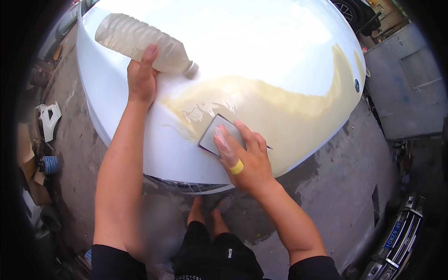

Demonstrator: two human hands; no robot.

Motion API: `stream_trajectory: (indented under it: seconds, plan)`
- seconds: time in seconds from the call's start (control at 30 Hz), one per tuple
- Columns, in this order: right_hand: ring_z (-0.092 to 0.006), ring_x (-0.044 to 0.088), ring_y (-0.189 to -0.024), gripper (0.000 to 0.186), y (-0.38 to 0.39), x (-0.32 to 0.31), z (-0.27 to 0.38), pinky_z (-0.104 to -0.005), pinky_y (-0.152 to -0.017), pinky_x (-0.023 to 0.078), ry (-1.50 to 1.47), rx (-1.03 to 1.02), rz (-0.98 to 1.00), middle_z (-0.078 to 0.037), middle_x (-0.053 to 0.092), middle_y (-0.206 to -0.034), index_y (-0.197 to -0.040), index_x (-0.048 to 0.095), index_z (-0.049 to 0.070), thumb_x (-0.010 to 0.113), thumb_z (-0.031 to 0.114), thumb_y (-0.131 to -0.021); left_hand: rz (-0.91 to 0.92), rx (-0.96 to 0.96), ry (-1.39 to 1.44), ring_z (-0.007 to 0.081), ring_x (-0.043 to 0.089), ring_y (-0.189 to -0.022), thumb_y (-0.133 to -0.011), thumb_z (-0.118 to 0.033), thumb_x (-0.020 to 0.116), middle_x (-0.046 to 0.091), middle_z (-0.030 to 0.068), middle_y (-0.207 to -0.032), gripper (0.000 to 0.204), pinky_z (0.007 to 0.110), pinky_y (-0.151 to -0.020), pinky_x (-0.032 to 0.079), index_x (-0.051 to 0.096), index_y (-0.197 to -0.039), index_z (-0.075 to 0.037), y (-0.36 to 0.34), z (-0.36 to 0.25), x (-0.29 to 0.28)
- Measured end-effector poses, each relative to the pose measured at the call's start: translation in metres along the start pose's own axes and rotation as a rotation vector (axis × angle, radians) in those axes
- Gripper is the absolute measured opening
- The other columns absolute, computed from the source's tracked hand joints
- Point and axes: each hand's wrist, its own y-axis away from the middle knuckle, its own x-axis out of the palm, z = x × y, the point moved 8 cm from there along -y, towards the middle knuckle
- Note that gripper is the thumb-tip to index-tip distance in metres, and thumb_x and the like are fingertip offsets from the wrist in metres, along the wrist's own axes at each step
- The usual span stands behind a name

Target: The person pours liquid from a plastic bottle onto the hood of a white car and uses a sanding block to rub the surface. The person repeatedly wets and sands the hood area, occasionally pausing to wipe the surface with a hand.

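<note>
My left hand (142,81) is closed around a clear ribbed plastic bottle (135,39) of cloudy liquid. The bottle lies tilted over a white car hood (252,39), its neck pointing down to the right. My right hand (249,161) grips a grey rectangular sanding block (216,134), pressed on the near part of the hood. Yellow tape and a thin clear wrap cover one of its digits. A broad yellowish patch (280,103) curves across the hood beside the block. Wet streaks (198,112) shine just beyond the block.
A grey metal cabinet or door (406,79) stands at the right. A dark front grille with a plate (394,238) lies at the lower right. On the left floor are a white plastic part (49,120) and a blue can (50,164). My feet stand before the hood.
</note>
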Motion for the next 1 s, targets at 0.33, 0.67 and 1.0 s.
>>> stream_trajectory:
  seconds: [0.33, 0.67, 1.0]
  plan:
    - [-0.0371, 0.051, -0.122, 0.045, -0.024, 0.01, 0.014, -0.0474, -0.093, 0.041, 0.004, -0.096, -0.031, -0.006, 0.059, -0.135, -0.133, 0.054, 0.015, 0.058, 0.012, -0.088, -0.017, 0.022, 0.024, 0.0218, 0.056, -0.115, -0.093, -0.04, 0.065, 0.058, 0.0104, -0.125, 0.059, 0.036, -0.103, 0.043, 0.049, -0.132, 0.002, -0.006, -0.001, 0.002]
    - [-0.0348, 0.052, -0.124, 0.042, 0.103, -0.031, -0.025, -0.0458, -0.095, 0.041, 0.018, 0.059, 0.065, -0.006, 0.062, -0.132, -0.127, 0.057, 0.016, 0.069, 0.015, -0.086, -0.014, -0.01, -0.006, 0.0231, 0.057, -0.116, -0.094, -0.041, 0.063, 0.059, 0.0113, -0.125, 0.059, 0.038, -0.104, 0.043, 0.049, -0.131, 0.003, -0.003, 0.001, -0.001]
    - [-0.0384, 0.051, -0.123, 0.05, 0.002, -0.013, -0.03, -0.0484, -0.099, 0.04, -0.027, 0.064, 0.037, -0.006, 0.059, -0.136, -0.138, 0.051, 0.018, 0.062, 0.009, -0.089, -0.01, -0.027, -0.007, 0.023, 0.057, -0.118, -0.095, -0.041, 0.062, 0.059, 0.0118, -0.124, 0.057, 0.037, -0.105, 0.043, 0.05, -0.13, 0.003, -0.005, 0.007, -0.007]
